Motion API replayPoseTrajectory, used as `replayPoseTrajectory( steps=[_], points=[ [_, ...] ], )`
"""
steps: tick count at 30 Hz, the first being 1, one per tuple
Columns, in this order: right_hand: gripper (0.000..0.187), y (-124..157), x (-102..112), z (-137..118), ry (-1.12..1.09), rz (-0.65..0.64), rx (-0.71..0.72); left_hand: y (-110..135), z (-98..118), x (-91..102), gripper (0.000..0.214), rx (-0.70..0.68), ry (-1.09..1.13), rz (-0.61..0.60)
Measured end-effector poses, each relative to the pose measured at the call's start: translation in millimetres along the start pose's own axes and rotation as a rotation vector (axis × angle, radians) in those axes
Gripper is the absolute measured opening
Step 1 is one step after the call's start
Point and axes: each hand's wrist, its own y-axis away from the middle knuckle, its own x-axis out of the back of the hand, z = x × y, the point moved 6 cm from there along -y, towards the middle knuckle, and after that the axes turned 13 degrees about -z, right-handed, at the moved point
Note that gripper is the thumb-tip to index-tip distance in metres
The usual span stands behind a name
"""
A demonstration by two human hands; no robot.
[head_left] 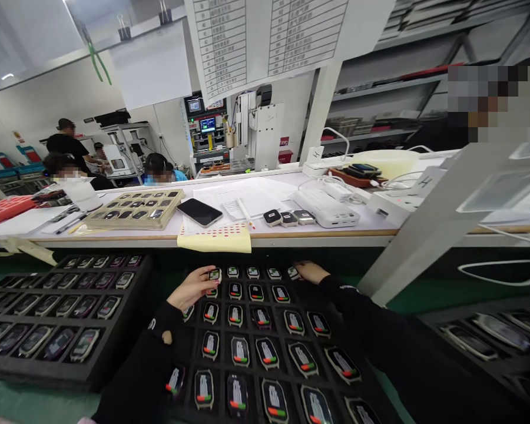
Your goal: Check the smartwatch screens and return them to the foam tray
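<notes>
A black foam tray (311, 306) lies in front of me, its pockets filled with several small smartwatch bodies with lit screens. My left hand (193, 287) reaches to the tray's far left corner, its fingertips pinched on one watch body (214, 275). At the far right corner, my right hand (310, 271) has its fingers curled over another watch body (293, 272). Both arms are in black sleeves.
A second black tray (9, 366) of watch bodies sits to the left, another at right (490, 338). Behind is a white bench (380, 227) with a beige tray (135, 209), a phone (199, 212), yellow sticker sheet (215, 238), papers and white boxes. Other people work at back left.
</notes>
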Motion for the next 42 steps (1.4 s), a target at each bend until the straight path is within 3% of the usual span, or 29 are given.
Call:
replayPoseTrajectory(
  steps=[4,10,12,16,18,23,35,42],
  points=[
    [0.025,30,-8,-6,-0.327,-0.055,0.016,20,12,-27.7,0.072,-0.078,0.013,-0.034],
    [0.036,109,-44,-58,-0.745,-0.251,0.306,55,47,-80.7,0.063,-0.189,-0.039,-0.131],
    [0.031,137,-52,-81,-0.824,-0.313,0.428,64,60,-97.8,0.060,-0.238,-0.046,-0.147],
    [0.062,184,-54,-116,-0.883,-0.315,0.628,78,84,-116.4,0.048,-0.406,-0.050,-0.100],
    [0.061,198,-53,-126,-0.886,-0.270,0.685,84,89,-117.5,0.041,-0.457,-0.042,-0.050],
    [0.057,209,-51,-136,-1.038,-0.146,0.749,94,87,-111.0,0.032,-0.520,0.002,0.093],
    [0.053,211,-46,-126,-0.757,-0.088,0.701,94,86,-129.3,0.029,-0.435,-0.112,0.001],
    [0.050,217,-49,-138,-0.714,-0.106,0.719,93,86,-130.3,0.025,-0.456,-0.104,0.038]
  ],
)
